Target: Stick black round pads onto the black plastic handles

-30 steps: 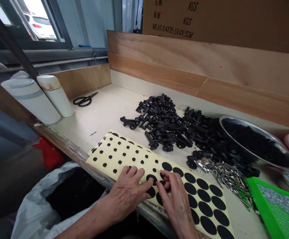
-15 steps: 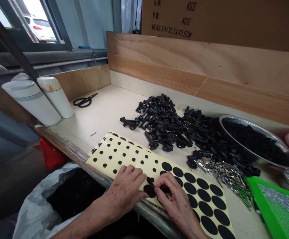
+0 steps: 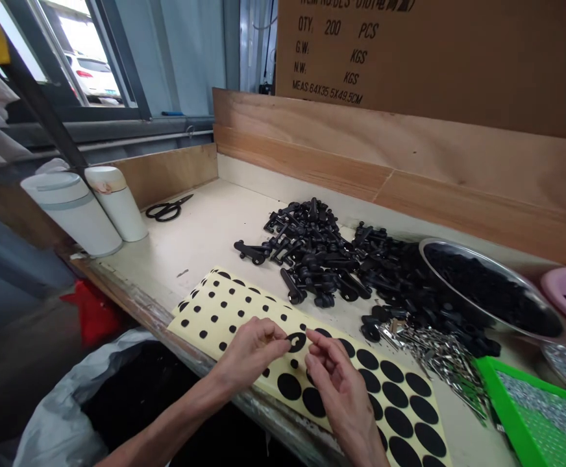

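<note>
A curled black sticker (image 3: 296, 342) is pinched at the fingertips of the left hand (image 3: 251, 353), just over a yellow sheet (image 3: 224, 318) of black dots on the bench (image 3: 205, 227). The right hand (image 3: 339, 389) is bunched just beside it; whether its grip holds anything, I cannot tell.

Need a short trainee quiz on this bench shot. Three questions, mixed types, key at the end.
1. True or false: the black-handled scissors lie to the left of the pile of black plastic parts.
2. Which hand is nearer the green tray? A: left hand. B: right hand.
3. Short answer: on the sheet of round black dots, do the larger dots sit at the left or right end in this view?

Key: 1 true; 2 B; 3 right end.
</note>
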The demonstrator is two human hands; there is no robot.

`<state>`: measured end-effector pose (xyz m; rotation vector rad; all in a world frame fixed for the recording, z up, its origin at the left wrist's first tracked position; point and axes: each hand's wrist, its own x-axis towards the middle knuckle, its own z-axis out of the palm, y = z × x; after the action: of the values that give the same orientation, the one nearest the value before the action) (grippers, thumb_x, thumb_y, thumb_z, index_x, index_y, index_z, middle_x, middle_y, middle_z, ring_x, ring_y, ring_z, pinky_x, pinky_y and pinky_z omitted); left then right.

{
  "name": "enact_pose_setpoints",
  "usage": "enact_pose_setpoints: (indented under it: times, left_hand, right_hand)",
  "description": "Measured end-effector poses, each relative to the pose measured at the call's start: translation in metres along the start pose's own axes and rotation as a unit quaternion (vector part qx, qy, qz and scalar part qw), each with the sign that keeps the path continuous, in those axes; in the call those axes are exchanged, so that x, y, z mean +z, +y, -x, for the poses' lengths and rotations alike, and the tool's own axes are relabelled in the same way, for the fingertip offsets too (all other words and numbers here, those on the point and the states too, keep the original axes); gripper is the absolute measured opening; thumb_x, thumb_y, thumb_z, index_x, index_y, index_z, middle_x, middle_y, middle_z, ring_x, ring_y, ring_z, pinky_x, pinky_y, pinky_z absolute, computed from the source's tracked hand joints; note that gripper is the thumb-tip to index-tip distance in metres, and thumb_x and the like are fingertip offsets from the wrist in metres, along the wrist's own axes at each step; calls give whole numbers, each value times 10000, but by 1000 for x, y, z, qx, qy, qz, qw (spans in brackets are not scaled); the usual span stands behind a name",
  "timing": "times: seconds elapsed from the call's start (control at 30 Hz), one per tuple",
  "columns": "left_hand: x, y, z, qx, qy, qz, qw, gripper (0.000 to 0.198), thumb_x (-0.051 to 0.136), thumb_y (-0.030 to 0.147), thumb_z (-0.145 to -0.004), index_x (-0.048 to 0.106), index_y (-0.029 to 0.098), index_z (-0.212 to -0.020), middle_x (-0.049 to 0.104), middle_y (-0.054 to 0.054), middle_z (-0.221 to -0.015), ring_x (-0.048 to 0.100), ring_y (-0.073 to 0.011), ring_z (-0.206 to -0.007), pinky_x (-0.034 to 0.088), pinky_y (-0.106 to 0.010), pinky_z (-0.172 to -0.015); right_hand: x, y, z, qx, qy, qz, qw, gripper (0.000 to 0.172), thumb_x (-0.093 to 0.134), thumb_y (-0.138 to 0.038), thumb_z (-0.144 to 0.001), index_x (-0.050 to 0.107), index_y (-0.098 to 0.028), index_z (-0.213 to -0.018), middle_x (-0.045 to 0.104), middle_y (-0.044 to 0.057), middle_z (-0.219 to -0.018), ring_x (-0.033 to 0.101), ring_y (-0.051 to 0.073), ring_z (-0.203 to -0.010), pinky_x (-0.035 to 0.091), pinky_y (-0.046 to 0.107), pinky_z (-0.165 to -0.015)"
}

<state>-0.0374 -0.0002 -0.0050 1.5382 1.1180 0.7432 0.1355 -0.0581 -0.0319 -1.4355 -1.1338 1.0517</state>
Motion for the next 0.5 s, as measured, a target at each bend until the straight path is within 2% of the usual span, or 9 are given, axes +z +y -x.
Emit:
enact_pose_setpoints:
  times: [0.07,0.1,0.17,0.23,0.4,0.5]
  left_hand:
    - [-1,6,-1,-58,-11,96,994,221,634,375,-758,610,180,-657,555,10,-620,471,-149,-645,334,-255,-623]
    - [-2,8,-2,-82,-17,134,987,236,651,390,-738,601,174,-660,528,23,-599,445,-131,-604,318,-245,-596]
    - [-3,13,-2,-106,-23,176,978,261,678,407,-708,592,164,-668,512,35,-592,420,-112,-577,301,-233,-580]
    - [-3,14,-2,-104,-25,183,977,265,690,401,-697,594,156,-668,517,33,-604,417,-107,-586,298,-226,-582]
    - [-4,10,-6,-76,-24,146,986,238,680,380,-712,625,157,-647,516,24,-594,414,-113,-588,309,-231,-573]
    - [-9,6,-10,-19,-39,78,996,292,624,404,-772,650,154,-623,556,-3,-651,470,-133,-623,351,-247,-603]
  right_hand:
    - [1,1,-4,13,24,-9,1000,531,652,-456,-804,550,-209,-1263,596,54,-958,593,173,-761,522,299,-712]
    - [0,0,-6,25,28,-7,999,530,670,-466,-785,573,-201,-1233,610,50,-922,591,173,-739,520,296,-694]
    - [-1,-4,-10,44,16,2,999,435,696,-491,-746,662,-187,-1054,637,55,-872,588,183,-733,510,288,-665]
    - [-1,-9,-15,40,-1,16,999,343,689,-503,-743,686,-186,-875,641,50,-818,568,177,-702,488,272,-625]
    - [3,-18,-20,-35,5,76,996,269,613,-444,-803,597,-207,-675,505,-10,-614,451,140,-550,404,243,-495]
    - [12,-18,-16,-151,37,156,975,212,556,-303,-825,532,-229,-628,510,-1,-616,462,146,-531,404,262,-505]
